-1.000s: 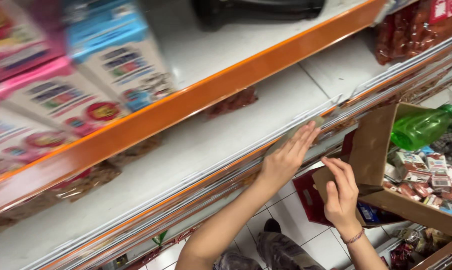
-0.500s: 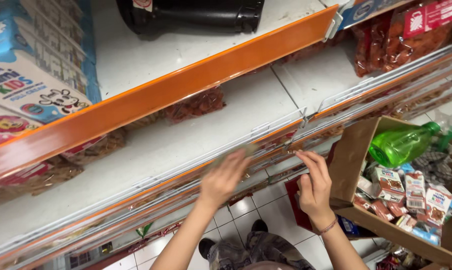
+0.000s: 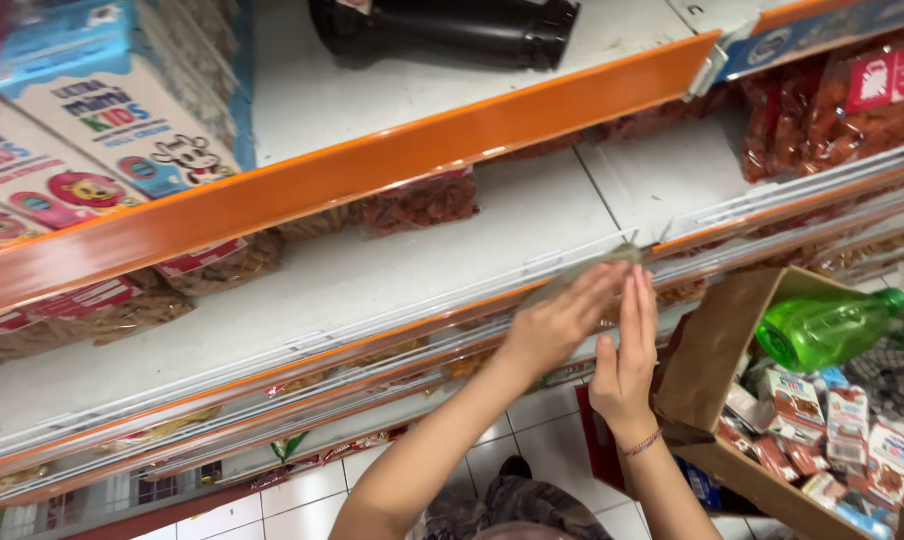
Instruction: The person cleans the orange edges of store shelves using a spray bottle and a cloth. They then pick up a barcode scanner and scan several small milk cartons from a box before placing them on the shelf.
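Note:
My left hand point(image 3: 555, 325) presses a small grey-green cloth point(image 3: 594, 264) against the front edge of the white middle shelf point(image 3: 392, 290); its fingers curl over the cloth. My right hand point(image 3: 627, 362) is right beside it, flat and upright with fingers together, holding nothing, its fingertips at the shelf's clear price rail point(image 3: 732, 250). A thin bracelet sits on that wrist.
An open cardboard box point(image 3: 707, 370) at the right holds a green bottle point(image 3: 827, 328) and several small packets. The orange-edged upper shelf point(image 3: 372, 170) carries cartons point(image 3: 102, 120) and a black object point(image 3: 452, 30). Snack bags point(image 3: 417, 205) lie at the shelf back. Tiled floor is below.
My left hand slid left along the shelf edge, then came back right with the cloth to sit beside my right hand. The right hand rose slightly toward the rail.

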